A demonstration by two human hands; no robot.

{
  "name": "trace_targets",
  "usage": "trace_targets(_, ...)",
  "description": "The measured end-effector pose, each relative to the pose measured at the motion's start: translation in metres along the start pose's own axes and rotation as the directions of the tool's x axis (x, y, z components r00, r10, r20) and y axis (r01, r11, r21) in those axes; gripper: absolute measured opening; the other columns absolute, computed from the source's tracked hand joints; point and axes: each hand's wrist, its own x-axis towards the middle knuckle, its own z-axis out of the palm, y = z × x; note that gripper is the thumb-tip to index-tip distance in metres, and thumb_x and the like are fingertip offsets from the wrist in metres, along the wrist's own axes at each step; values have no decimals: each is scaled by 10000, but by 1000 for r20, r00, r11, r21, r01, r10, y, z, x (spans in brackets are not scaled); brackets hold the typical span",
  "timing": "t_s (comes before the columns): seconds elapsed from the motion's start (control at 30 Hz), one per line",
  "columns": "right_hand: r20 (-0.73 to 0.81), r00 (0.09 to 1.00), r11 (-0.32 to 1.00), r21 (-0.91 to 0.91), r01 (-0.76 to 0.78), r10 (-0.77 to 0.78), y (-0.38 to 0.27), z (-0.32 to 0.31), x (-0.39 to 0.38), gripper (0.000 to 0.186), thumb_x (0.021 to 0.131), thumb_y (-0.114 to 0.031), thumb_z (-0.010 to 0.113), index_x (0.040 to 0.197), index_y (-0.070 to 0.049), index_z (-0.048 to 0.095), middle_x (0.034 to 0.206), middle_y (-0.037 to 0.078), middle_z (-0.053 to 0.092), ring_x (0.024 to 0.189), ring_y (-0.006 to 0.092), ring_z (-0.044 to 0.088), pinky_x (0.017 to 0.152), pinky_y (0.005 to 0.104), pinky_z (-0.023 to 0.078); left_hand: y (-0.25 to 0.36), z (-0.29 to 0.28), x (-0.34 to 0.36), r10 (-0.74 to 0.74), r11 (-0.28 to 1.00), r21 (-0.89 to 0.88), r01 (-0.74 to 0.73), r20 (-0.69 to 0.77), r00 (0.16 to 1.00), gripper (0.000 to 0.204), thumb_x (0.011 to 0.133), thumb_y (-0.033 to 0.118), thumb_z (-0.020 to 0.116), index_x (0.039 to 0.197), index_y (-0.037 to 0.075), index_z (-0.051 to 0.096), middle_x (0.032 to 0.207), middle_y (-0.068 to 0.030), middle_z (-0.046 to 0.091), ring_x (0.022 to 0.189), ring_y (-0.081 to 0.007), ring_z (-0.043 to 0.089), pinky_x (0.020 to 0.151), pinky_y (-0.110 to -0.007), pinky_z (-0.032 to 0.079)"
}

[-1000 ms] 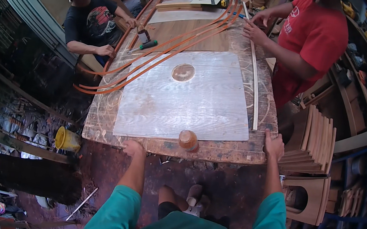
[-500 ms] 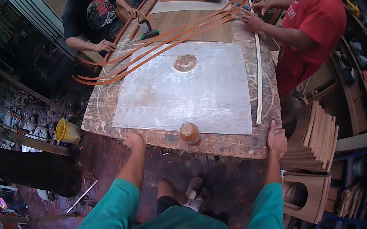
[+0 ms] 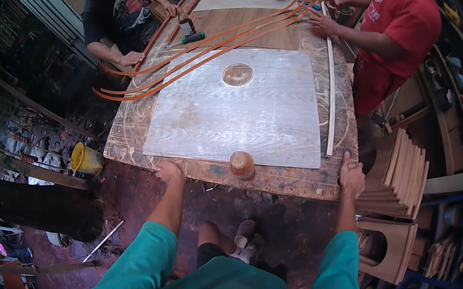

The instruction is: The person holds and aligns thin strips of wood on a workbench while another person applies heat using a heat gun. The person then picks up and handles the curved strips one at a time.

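Observation:
My left hand is curled on the near edge of a worn wooden worktable, left of centre. My right hand grips the table's near right corner, thumb side up. Between them, close to the edge, stands a round amber container with a pale top. A pale wood-grain sheet with a round disc-like mark lies just beyond it. Long orange-brown strips cross the table diagonally, their curved ends over the left side. A pale straight batten runs along the right side.
A co-worker in black touches the table's left side; one in red reaches over the right. Stacked curved panels and shelving stand right of me, a yellow bucket low at left. Tools and boards lie at the far end.
The table and the things on it have shifted upward in the view, along with both my hands, which stay on the edge. The co-workers' hands have moved slightly.

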Motion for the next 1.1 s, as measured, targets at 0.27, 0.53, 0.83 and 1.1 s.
trace_targets(0.27, 28, 1000, 1000, -9, -5, 5, -5, -4, -6, 805, 833, -731, 392, 1188, -28, 557, 1111, 257, 630, 1088, 407, 581, 927, 485, 439, 9, -11, -9, -28, 998, 52, 28, -2, 1000, 683, 921, 482, 329, 1252, -100, 468, 1253, -328, 513, 1147, -444, 527, 1017, -502, 377)
trace_targets(0.53, 40, 996, 996, -24, -81, 82, 23, 5, 10, 905, 794, -787, 369, 1348, -80, 474, 1225, 236, 587, 1168, 379, 549, 974, 482, 426, -15, 16, -10, 50, 999, 17, -49, -4, 999, 666, 935, 467, 367, 1258, -110, 453, 1249, -325, 518, 1144, -446, 525, 1009, -494, 390)
trace_targets(0.83, 6, 999, 996, -69, -47, 48, 14, 0, 13, 871, 829, -732, 378, 1262, 8, 532, 1154, 293, 599, 1139, 415, 556, 975, 467, 428, -28, 19, 15, 231, 948, 164, -271, 224, 947, 486, 963, 367, 348, 1225, 0, 530, 1252, -204, 556, 1093, -341, 575, 934, -467, 476)
trace_targets(1.1, -28, 999, 998, -68, 13, -15, 2, 11, -9, 806, 837, -701, 406, 1202, -2, 571, 1132, 280, 614, 1106, 409, 574, 943, 479, 436, 1, -8, -11, -7, 989, -146, 15, 52, 999, 589, 956, 432, 313, 1253, -30, 526, 1311, -189, 534, 1172, -343, 536, 1000, -454, 441)
